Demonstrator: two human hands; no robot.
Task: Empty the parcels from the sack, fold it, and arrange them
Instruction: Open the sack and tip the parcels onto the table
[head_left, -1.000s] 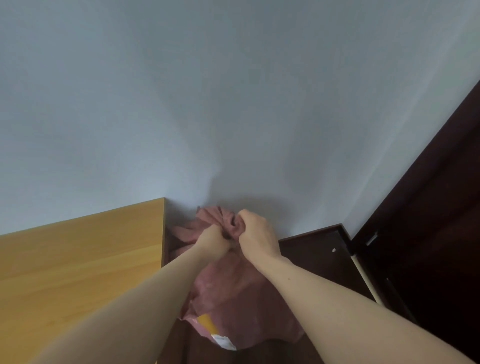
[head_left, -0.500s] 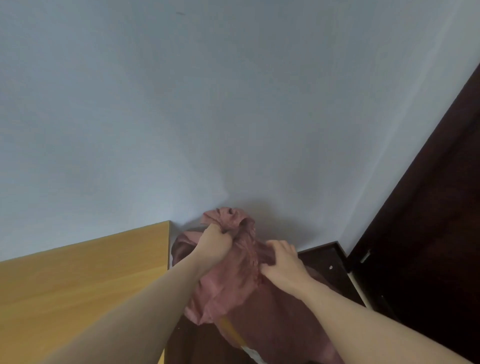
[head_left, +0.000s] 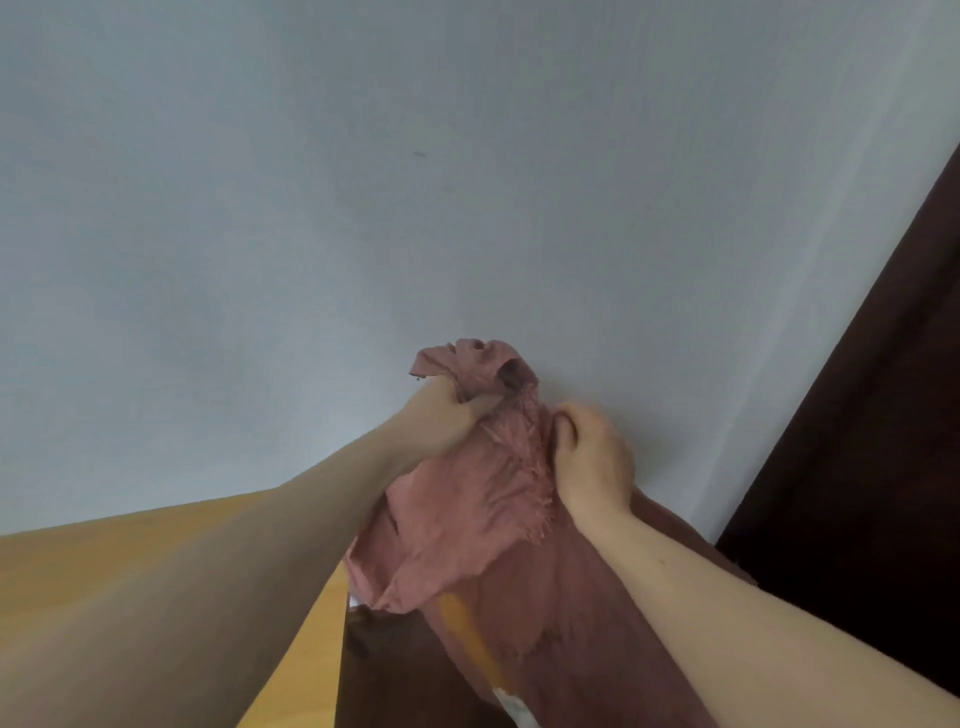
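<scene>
**A:** Where was the sack (head_left: 483, 499) relative to the hands?

**B:** It hung lengthwise, top to bottom, in front of a pale wall (head_left: 363, 208), just right of a wooden worktop (head_left: 130, 561). The left hand (head_left: 447, 421) was fisted around the bunched top, the higher grip. The right hand (head_left: 589, 457) had its fingers curled into the cloth just beside and slightly lower.

**A:** And the parcels?

**B:** Apparently inside, below both hands (an orange and white patch showed near the bottom). Emptying would probably mean upending that long axis.
</scene>
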